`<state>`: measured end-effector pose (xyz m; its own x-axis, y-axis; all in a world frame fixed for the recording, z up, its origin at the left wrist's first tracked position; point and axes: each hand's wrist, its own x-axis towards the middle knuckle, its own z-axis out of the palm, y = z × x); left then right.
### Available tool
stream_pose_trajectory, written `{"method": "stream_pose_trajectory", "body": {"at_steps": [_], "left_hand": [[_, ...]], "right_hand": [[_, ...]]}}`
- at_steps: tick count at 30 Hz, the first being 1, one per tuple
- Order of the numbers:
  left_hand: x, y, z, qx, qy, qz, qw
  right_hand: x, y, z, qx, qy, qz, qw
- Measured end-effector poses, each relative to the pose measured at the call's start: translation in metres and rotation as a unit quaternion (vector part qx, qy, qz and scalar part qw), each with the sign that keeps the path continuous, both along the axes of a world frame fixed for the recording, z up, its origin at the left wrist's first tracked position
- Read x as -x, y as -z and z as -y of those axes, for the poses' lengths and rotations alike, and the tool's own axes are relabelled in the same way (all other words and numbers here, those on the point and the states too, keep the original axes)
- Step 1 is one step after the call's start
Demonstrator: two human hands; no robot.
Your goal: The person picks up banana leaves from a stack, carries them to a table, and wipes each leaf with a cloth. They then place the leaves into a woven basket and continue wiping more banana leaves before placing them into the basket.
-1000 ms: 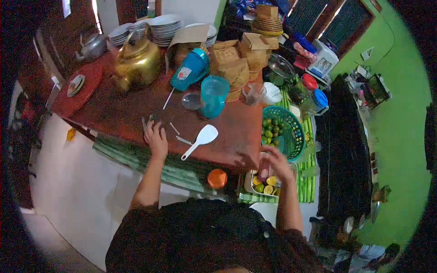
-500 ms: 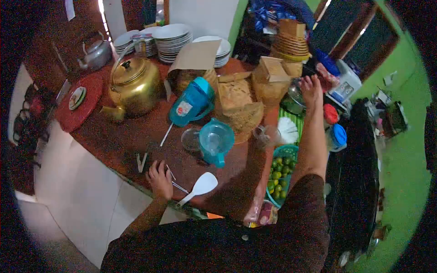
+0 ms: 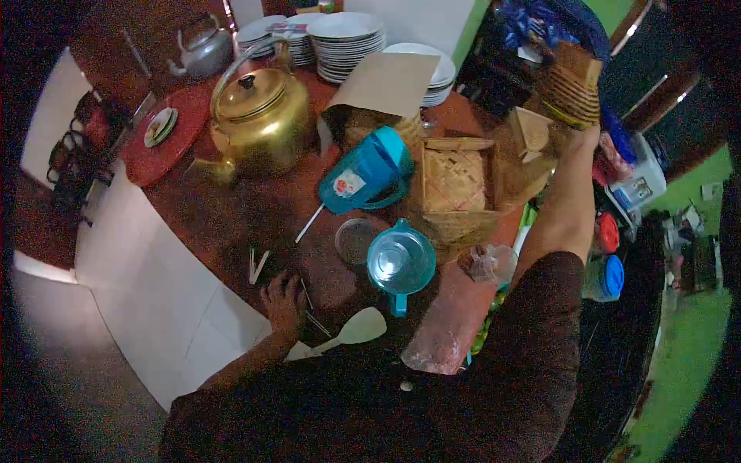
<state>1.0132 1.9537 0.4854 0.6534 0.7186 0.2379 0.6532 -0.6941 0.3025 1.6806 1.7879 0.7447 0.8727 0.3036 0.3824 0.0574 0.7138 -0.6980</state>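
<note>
My left hand (image 3: 284, 302) rests on the near edge of the red-brown table, fingers apart, beside thin sticks and a white rice paddle (image 3: 363, 326). My right arm reaches to the far right, where my right hand (image 3: 585, 130) is at the stack of woven baskets (image 3: 570, 86); its fingers are hidden or blurred there. A turquoise jug (image 3: 400, 258) stands mid-table, and a teal lidded pitcher (image 3: 355, 181) lies tilted behind it. Next to that pitcher is an open square woven box (image 3: 457, 179).
A gold kettle (image 3: 262, 116), a grey kettle (image 3: 202, 52) and stacked white plates (image 3: 346, 45) stand at the back. A pink plastic-wrapped bundle (image 3: 448, 324) lies at the near right. Blue-lidded (image 3: 612, 276) and red-lidded (image 3: 607, 231) containers stand beyond my right arm.
The view has shifted. My right hand has moved from beside a glass lid to the basket stack, which now tilts. My right arm now covers most of the green basket of limes.
</note>
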Motion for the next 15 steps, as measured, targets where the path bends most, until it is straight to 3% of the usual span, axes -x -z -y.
{"method": "stream_pose_trajectory", "body": {"at_steps": [1, 2, 3, 4, 6, 7, 9, 11, 12, 13, 15], "left_hand": [[0.000, 0.001, -0.001, 0.001, -0.010, -0.001, 1.000], [0.002, 0.001, -0.002, 0.005, -0.004, -0.016, 1.000], [0.002, 0.001, -0.002, 0.009, 0.002, -0.029, 1.000], [0.002, -0.002, -0.001, 0.011, -0.006, -0.031, 0.999], [0.000, -0.011, 0.003, 0.020, -0.014, -0.051, 0.998], [0.002, -0.006, 0.002, 0.022, -0.019, -0.052, 0.998], [0.003, 0.008, -0.002, 0.000, -0.001, -0.040, 0.999], [0.001, -0.006, 0.001, 0.018, -0.003, -0.035, 0.999], [0.000, -0.014, 0.002, 0.034, -0.001, -0.028, 0.999], [-0.001, -0.017, 0.003, 0.037, -0.004, -0.028, 0.999], [-0.003, -0.022, 0.002, 0.041, 0.005, -0.048, 0.998]], "right_hand": [[-0.005, 0.005, -0.003, 0.026, 0.023, 0.074, 0.997], [0.004, 0.004, -0.002, 0.027, 0.014, 0.072, 0.997], [0.012, -0.003, 0.005, -0.001, -0.056, 0.095, 0.994], [0.002, 0.000, 0.004, 0.010, -0.035, 0.103, 0.994], [-0.028, 0.009, 0.002, 0.076, 0.107, 0.123, 0.984], [-0.049, 0.017, 0.002, 0.161, 0.219, 0.154, 0.950], [-0.081, 0.029, 0.003, 0.368, 0.426, 0.198, 0.802], [-0.091, 0.036, 0.008, 0.493, 0.503, 0.195, 0.683], [-0.096, 0.036, 0.010, 0.517, 0.514, 0.194, 0.656], [-0.100, 0.036, 0.010, 0.522, 0.514, 0.198, 0.651], [-0.113, 0.032, 0.002, 0.467, 0.479, 0.211, 0.713]]}}
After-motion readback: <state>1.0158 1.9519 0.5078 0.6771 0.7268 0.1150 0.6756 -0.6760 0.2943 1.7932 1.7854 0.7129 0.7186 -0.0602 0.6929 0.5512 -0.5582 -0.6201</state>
